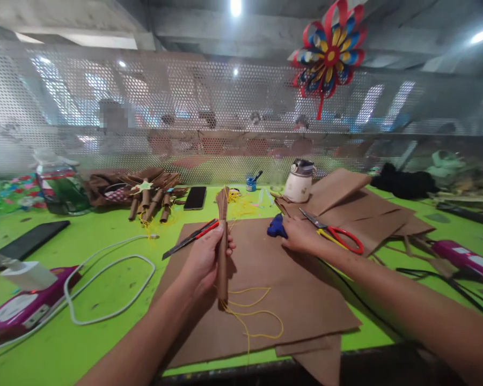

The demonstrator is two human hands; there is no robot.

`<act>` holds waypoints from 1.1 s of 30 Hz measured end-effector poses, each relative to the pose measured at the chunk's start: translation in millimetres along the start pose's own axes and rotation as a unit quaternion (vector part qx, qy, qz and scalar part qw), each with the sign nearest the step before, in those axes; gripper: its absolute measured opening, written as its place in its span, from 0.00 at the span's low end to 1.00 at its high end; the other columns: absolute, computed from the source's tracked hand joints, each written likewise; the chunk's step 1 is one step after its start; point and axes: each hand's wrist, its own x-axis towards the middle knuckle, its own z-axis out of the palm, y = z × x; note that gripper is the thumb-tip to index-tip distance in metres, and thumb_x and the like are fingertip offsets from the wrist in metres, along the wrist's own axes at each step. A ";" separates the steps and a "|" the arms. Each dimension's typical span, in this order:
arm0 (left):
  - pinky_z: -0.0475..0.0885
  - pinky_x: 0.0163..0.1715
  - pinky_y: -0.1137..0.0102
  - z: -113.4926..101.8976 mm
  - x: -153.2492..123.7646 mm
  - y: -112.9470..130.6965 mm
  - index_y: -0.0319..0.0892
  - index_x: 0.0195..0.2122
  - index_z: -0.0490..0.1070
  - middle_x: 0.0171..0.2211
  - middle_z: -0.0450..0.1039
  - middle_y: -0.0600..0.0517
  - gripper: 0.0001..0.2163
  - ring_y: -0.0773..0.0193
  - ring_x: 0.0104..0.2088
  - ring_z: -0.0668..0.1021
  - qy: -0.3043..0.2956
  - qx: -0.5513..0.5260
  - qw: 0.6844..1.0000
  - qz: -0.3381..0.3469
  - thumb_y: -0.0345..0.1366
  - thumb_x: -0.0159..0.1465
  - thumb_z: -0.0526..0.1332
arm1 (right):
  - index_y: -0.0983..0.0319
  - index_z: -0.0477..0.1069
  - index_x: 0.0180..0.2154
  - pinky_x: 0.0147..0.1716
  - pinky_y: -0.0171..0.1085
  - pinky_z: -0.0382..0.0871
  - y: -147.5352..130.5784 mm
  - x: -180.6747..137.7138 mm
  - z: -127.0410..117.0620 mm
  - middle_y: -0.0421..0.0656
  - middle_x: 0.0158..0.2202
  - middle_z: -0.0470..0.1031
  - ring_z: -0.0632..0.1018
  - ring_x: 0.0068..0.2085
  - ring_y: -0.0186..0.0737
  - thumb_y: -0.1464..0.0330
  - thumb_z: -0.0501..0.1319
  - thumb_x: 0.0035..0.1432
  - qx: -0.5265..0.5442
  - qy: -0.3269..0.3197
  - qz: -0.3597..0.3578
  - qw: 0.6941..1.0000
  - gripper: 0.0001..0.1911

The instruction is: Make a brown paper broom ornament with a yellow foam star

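Note:
My left hand (209, 252) is closed round a rolled brown paper tube (222, 268) with a pleated, flared top. The tube stands nearly upright over a brown paper sheet (301, 300). Loose yellow string (261, 312) trails from its lower end. To the right, my right hand (300, 234) is closed on a blue glue gun (277, 227) at the sheet's far edge; the hand hides most of its handle. A red-and-black utility knife (189, 239) lies just left of my left hand. Beside my right wrist are red-handled scissors (342, 236).
Finished-looking paper bundles (155, 201), a phone (195, 198) and a white jug (299, 181) stand along the back. Brown paper sheets (358, 209) lie at right. A white cable (108, 257) loops at left from a purple power strip (28, 305). Behind rises a perforated screen (209, 107).

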 end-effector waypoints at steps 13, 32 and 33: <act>0.67 0.16 0.80 -4.8 3.5 -2.9 0.38 0.34 0.69 0.23 0.69 0.52 0.05 0.72 0.20 0.72 0.029 -0.024 0.999 -0.038 0.35 0.61 0.60 | 0.66 0.74 0.36 0.32 0.38 0.68 7.4 -15.5 -21.6 0.47 0.32 0.77 0.77 0.34 0.45 0.60 0.59 0.54 0.395 0.054 0.067 0.915 0.16; 0.54 0.11 0.82 3.4 -1.4 -9.6 0.42 0.31 0.63 0.17 0.62 0.60 0.14 0.77 0.12 0.60 0.052 0.067 0.996 0.017 0.44 0.54 0.66 | 0.64 0.75 0.36 0.37 0.37 0.71 -65.5 -16.3 -13.2 0.43 0.31 0.77 0.76 0.32 0.35 0.56 0.68 0.48 0.763 -0.050 0.049 0.642 0.19; 0.53 0.11 0.81 4.3 -2.8 -10.7 0.43 0.33 0.63 0.16 0.62 0.60 0.15 0.77 0.12 0.59 0.049 0.082 0.995 0.019 0.44 0.54 0.66 | 0.64 0.75 0.37 0.36 0.36 0.71 -75.2 -17.8 -14.1 0.43 0.32 0.77 0.76 0.32 0.36 0.56 0.66 0.49 0.772 -0.063 0.040 0.632 0.20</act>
